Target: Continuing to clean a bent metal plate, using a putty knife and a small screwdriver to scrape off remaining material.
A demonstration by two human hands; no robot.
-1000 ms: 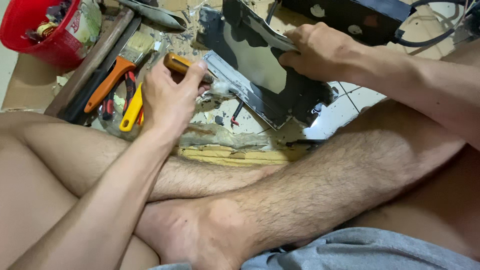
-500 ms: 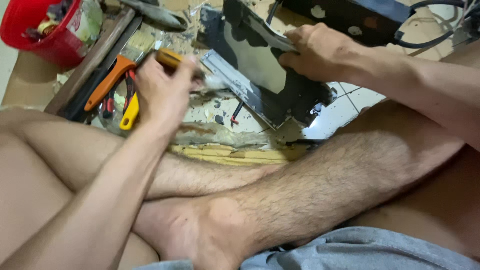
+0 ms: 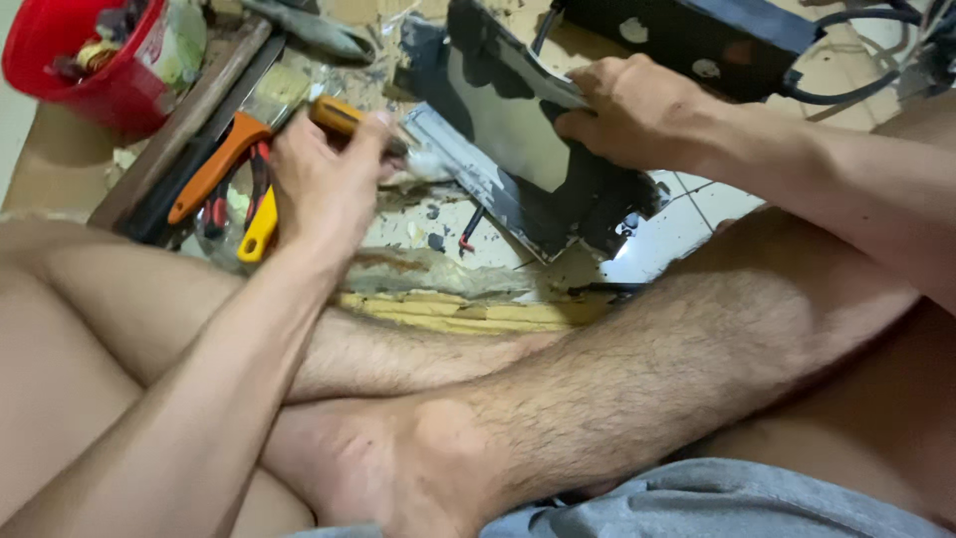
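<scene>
The left hand [image 3: 324,184] is closed around the orange handle of a paintbrush [image 3: 344,118], fingers wrapped tight on it, with the bristle end lying against the pale strip along the lower left edge of a black-painted panel [image 3: 518,149]. The right hand [image 3: 637,110] grips the panel's upper right edge, fingers curled over the top of it and thumb pressed on the near face, holding the panel tilted up off the floor [image 3: 687,204]. The panel stands near the middle of the work area, its lower corner resting just above a white floor tile.

Left of the brush hand the room is tight: an orange-handled tool [image 3: 214,169], yellow-handled pliers [image 3: 261,214] and a wooden stick [image 3: 179,125] lie packed side by side (some overlapping). A red bucket [image 3: 70,60] sits at the far left corner. The person's crossed legs close off the near side; a black box [image 3: 697,35] with cables bounds the far edge.
</scene>
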